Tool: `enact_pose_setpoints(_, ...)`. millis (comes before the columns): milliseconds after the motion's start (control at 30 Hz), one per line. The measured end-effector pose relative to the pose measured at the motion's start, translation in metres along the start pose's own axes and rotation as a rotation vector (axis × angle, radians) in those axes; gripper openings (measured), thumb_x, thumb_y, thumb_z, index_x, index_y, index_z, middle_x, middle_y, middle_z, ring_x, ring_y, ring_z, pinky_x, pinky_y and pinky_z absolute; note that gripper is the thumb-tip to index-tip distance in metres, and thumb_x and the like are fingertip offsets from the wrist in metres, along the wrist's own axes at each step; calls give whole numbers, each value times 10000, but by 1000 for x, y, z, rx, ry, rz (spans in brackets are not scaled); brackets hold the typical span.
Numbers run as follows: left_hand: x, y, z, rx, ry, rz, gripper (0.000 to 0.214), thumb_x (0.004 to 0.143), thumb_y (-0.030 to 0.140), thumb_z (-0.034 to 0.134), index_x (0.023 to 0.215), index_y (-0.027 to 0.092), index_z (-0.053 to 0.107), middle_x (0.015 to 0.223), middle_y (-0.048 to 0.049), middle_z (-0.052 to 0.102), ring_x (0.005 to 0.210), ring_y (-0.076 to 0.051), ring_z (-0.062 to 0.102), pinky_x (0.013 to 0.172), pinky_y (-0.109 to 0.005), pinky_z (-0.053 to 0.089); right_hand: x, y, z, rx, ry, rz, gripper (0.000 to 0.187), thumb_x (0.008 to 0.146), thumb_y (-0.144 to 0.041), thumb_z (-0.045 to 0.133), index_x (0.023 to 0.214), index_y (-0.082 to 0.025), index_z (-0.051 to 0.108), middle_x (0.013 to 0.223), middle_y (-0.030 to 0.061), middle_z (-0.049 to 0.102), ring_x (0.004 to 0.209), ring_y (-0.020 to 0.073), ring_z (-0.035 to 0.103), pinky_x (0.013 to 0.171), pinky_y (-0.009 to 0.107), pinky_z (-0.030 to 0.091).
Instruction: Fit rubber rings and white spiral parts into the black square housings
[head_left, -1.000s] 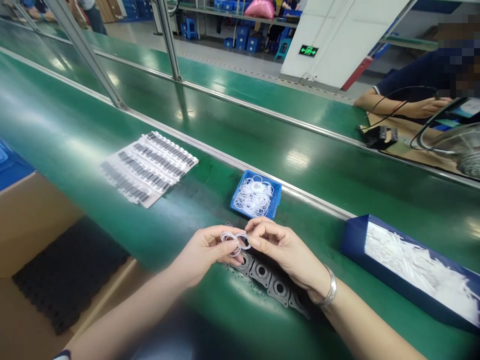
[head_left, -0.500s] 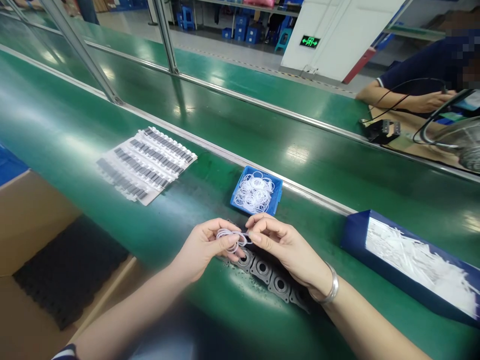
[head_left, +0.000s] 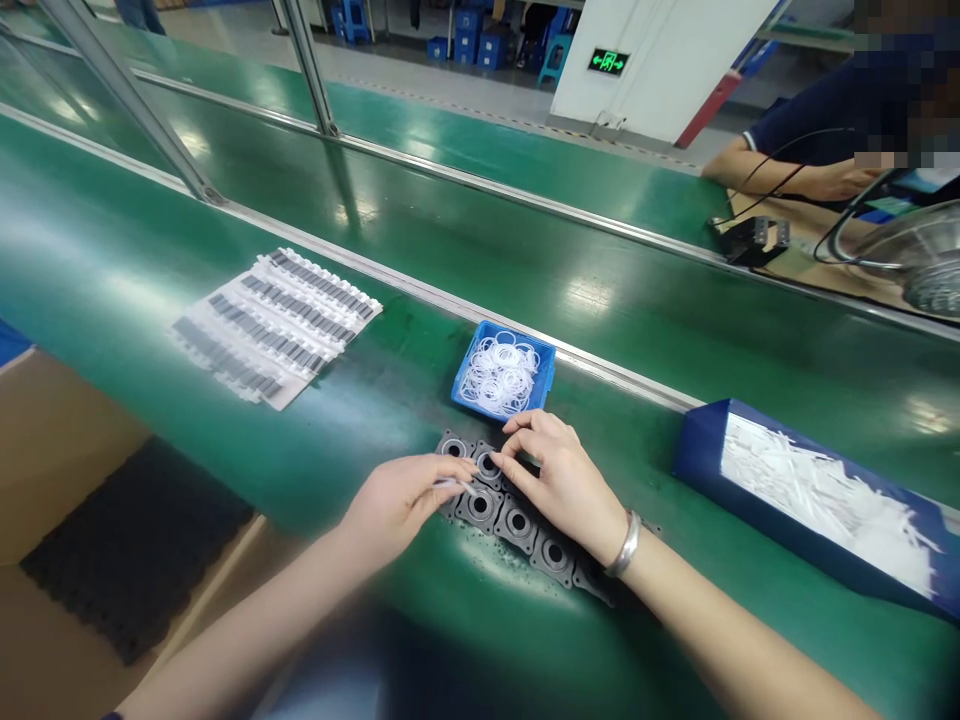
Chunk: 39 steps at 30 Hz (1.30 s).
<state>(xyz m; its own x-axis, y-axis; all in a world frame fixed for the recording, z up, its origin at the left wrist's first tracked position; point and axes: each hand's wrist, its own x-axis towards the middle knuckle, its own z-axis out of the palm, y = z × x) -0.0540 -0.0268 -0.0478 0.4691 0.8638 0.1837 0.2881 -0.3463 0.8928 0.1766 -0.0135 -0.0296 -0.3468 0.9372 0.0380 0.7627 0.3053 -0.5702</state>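
Several thin white plastic rings (head_left: 452,484) are pinched in a bundle between the thumb and fingers of my left hand (head_left: 394,500), just above the near left parts. My right hand (head_left: 559,470) reaches over the dark metal parts with bent fingers. Its thumb and fingertip meet at a pale ring on one part (head_left: 487,464) of the back row; the fingers partly cover this ring. The dark flanged parts (head_left: 517,522), each with a round central hole, lie close together in two rows. Behind them stands a blue tray (head_left: 551,385) of loose white rings.
A sheet of white-and-grey strips (head_left: 277,325) lies left. At right is a dark blue box (head_left: 697,440) of white strips. A cardboard box (head_left: 67,410) with a dark layer inside sits lower left. A metal rail (head_left: 420,292) runs behind; across it, a co-worker's arm (head_left: 795,180) rests.
My hands have moved apart and down to the parts. The left keeps the bundle of rings, while the right has come to the back-row part. The whole view has shifted slightly.
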Motion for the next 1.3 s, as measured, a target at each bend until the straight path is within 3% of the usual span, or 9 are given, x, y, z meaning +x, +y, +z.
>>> enact_pose_setpoints(133, 1, -6, 8, 255, -150, 321, 246, 963, 117, 468, 1098, 188, 661, 1207, -97, 701, 1168, -203, 639, 1133, -463, 395, -1, -2, 2, -20, 64, -50, 121, 932, -262, 570, 840, -189, 598, 1052, 95, 572, 1018, 232, 562, 910, 435, 479)
enact_pose_setpoints(367, 4, -3, 10, 379, -197, 400, 283, 962, 91, 440, 1113, 163, 668, 1230, -121, 685, 1204, -261, 615, 1120, -504, 400, -20, 6, 0, -214, 55, -255, 301, 956, -101, 414, 1180, -168, 602, 1192, 151, 572, 1095, 261, 549, 911, 463, 502)
enact_pose_setpoints(467, 7, 3, 8, 323, -128, 278, 243, 967, 146, 472, 1095, 187, 675, 1162, -90, 721, 1094, -234, 680, 1025, -418, 508, -28, 3, -9, -142, 57, -232, 338, 958, -118, 424, 1259, -184, 563, 1242, 153, 569, 1135, 270, 543, 940, 483, 487)
enact_pose_setpoints(600, 15, 21, 8, 73, -63, -120, 174, 938, 283, 579, 1055, 230, 697, 1012, -34, 757, 888, -180, 721, 798, -268, 582, -32, -13, -24, 298, 53, -95, 204, 937, -285, 580, 1134, -244, 612, 1181, 82, 580, 1101, 206, 568, 959, 373, 490)
enact_pose_setpoints(733, 21, 35, 14, -221, -88, -301, 198, 902, 315, 632, 1055, 227, 721, 964, -23, 758, 819, -171, 723, 750, -256, 588, -32, -21, -25, 517, 41, 5, 111, 914, -325, 624, 868, -235, 669, 1075, 47, 593, 1012, 174, 592, 922, 333, 484)
enact_pose_setpoints(900, 21, 36, 24, -515, -80, -454, 226, 853, 307, 689, 1036, 182, 735, 842, -35, 770, 779, -191, 740, 758, -296, 616, -36, -13, -22, 687, 0, 107, 171, 858, -380, 689, 792, -222, 685, 1041, 43, 582, 966, 170, 588, 901, 325, 481)
enact_pose_setpoints(1100, 19, 36, 29, -499, -8, -414, 199, 875, 306, 671, 1011, 175, 732, 862, -44, 765, 807, -194, 745, 758, -285, 623, -42, -5, -26, 778, 64, 183, 212, 896, -395, 625, 799, -208, 647, 1059, 60, 572, 951, 177, 583, 875, 328, 473)
enact_pose_setpoints(1200, 19, 32, 26, -379, 45, -359, 187, 910, 300, 626, 1010, 174, 722, 967, -62, 758, 874, -201, 740, 799, -295, 614, -42, 4, -25, 586, 131, 205, 229, 922, -389, 575, 793, -208, 632, 1063, 70, 583, 993, 203, 577, 914, 373, 453)
enact_pose_setpoints(1300, 18, 21, 25, -84, 21, -147, 181, 938, 249, 578, 1037, 199, 722, 1039, -59, 757, 963, -197, 722, 873, -302, 589, -42, 13, -19, 293, 116, 161, 202, 918, -348, 575, 782, -211, 633, 1054, 73, 589, 1012, 227, 564, 939, 434, 435)
